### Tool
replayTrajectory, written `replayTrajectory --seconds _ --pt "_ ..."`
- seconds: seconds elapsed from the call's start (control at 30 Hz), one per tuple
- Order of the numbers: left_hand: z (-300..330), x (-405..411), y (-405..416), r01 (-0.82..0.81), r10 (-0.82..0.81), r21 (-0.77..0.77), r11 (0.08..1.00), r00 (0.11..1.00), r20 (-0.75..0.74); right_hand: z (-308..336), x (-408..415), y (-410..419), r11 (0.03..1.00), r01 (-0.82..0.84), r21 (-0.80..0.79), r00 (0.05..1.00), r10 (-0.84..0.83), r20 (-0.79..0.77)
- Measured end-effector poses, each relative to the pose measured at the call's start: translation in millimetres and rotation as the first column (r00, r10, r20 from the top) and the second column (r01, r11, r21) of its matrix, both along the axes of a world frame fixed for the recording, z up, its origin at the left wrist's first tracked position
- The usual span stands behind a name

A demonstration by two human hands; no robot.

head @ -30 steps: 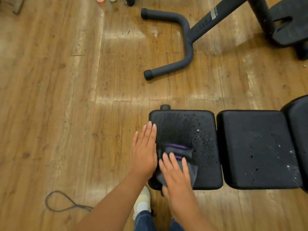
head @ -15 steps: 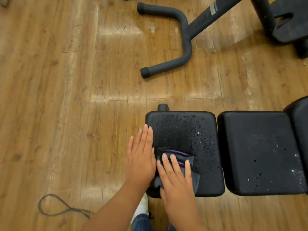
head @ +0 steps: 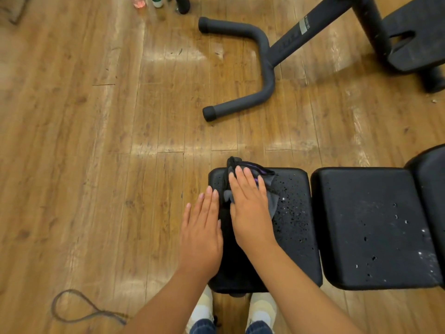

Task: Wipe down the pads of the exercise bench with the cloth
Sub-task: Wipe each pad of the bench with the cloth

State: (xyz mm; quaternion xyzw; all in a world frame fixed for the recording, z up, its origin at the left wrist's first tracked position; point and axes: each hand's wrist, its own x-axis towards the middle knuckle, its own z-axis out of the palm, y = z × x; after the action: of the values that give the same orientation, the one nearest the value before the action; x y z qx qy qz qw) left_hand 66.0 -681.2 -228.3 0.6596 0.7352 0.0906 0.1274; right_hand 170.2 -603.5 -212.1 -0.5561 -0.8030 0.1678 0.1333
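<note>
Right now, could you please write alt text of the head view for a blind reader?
A right hand presses a cloth flat on the far end of a wet black bench pad, while the left hand rests on its left edge. A second pad lies to the right, on a wooden floor.

Gym: padded bench [head: 361, 225], black equipment frame [head: 265, 56], wood-plank floor [head: 96, 141].

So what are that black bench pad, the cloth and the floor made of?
Bench pad: probably vinyl or faux leather over foam, matte black, with droplets beading on it. Cloth: thin, soft grey fabric with purple trim, which bunches up. Floor: glossy wood-look planks, wood or laminate.
</note>
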Motion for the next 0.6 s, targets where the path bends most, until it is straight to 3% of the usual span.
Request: replayTrajectory --seconds 0.17,0.37,0.6 --pt "0.7 0.6 0.4 -0.012 0.012 -0.010 1.000 1.000 -0.005 1.9 11.7 -34.1 1.000 -0.008 -0.006 1.000 0.008 0.011" --pt "4.3 3.9 1.3 -0.019 0.020 -0.018 1.000 0.998 0.066 -13.2 50.0 -141.8 0.985 -0.170 0.042 0.985 0.170 -0.004" --pt "3.3 12.9 1.2 -0.056 0.057 -0.012 0.998 0.994 0.091 -12.7 45.9 -139.9 0.995 -0.092 0.038 0.996 0.091 0.011"
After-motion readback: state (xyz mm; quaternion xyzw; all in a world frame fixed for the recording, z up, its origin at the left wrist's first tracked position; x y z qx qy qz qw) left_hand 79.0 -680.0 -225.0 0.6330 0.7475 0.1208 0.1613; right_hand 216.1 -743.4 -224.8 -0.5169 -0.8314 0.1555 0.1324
